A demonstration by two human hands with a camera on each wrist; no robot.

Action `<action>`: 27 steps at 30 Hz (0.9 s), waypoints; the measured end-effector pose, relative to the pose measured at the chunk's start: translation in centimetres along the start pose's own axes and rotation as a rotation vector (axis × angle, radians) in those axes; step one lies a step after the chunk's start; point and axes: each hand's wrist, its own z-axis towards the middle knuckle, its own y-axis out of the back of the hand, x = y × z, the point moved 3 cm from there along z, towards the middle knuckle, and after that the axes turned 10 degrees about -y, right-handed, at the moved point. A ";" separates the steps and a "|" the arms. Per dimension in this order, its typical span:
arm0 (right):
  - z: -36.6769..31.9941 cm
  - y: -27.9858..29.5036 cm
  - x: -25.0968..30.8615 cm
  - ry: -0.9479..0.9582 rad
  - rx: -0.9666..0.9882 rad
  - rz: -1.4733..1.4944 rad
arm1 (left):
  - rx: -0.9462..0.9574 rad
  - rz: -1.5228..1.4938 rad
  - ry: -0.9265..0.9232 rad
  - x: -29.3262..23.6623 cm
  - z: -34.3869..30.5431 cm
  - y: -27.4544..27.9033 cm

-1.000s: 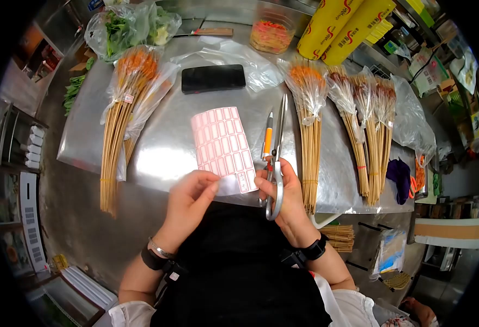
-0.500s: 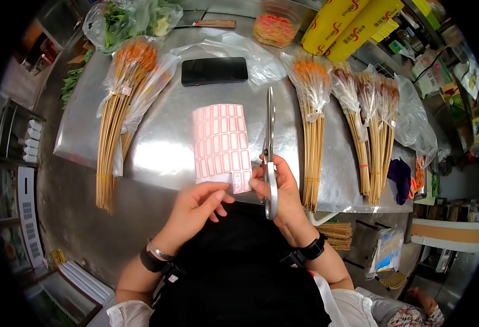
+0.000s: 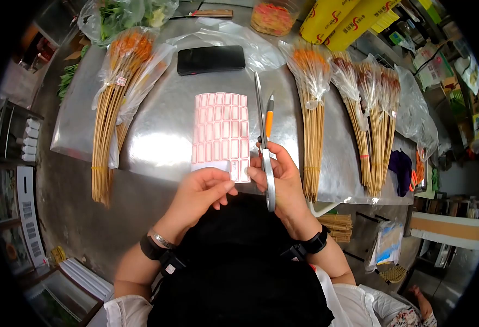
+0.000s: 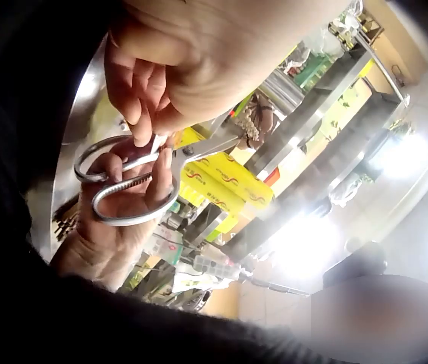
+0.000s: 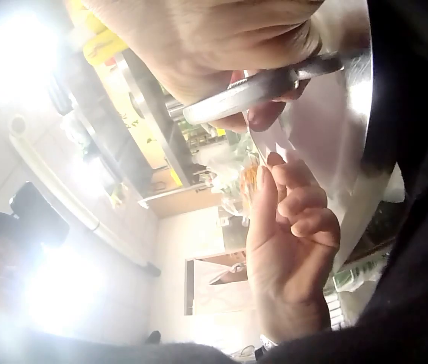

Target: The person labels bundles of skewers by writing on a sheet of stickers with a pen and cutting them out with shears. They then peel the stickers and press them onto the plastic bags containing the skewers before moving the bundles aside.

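Observation:
In the head view a sheet of pink-bordered labels (image 3: 220, 128) is held up over the metal table. My left hand (image 3: 202, 193) pinches its lower edge between thumb and forefinger, beside a label with dark print. At the sheet's lower right corner, my right hand (image 3: 284, 188) grips the edge with thumb and finger. The same hand carries metal scissors (image 3: 268, 174), blades pointing away from me. An orange pen (image 3: 269, 117) lies just right of the blades. In the left wrist view, fingers pass through the scissors' handle loops (image 4: 134, 220).
Skewer bundles in plastic bags stand left (image 3: 108, 114) and right (image 3: 312, 125), with more (image 3: 378, 131) farther right. Beyond the sheet lie a black phone (image 3: 211, 60) and clear plastic (image 3: 261, 46). Yellow rolls (image 3: 354, 24), a tub (image 3: 273, 17) and bagged greens (image 3: 127, 16) line the back.
My left hand has come back to the sheet's lower edge after letting go. The scissors have swung leftward at their tips, uncovering the pen. The table's contents have shifted slightly upward in the head view.

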 end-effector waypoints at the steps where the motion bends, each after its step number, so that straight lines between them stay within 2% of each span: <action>1: 0.0 0.0 0.1 -0.012 0.005 0.002 | 0.001 -0.007 -0.008 0.0 0.0 -0.1; 11: -0.3 -0.4 -0.2 -0.043 0.079 -0.012 | -0.036 0.085 -0.067 -0.7 0.0 -0.2; 27: -0.2 -0.5 -0.7 -0.080 0.098 0.021 | -0.040 -0.027 -0.020 0.1 0.2 -0.5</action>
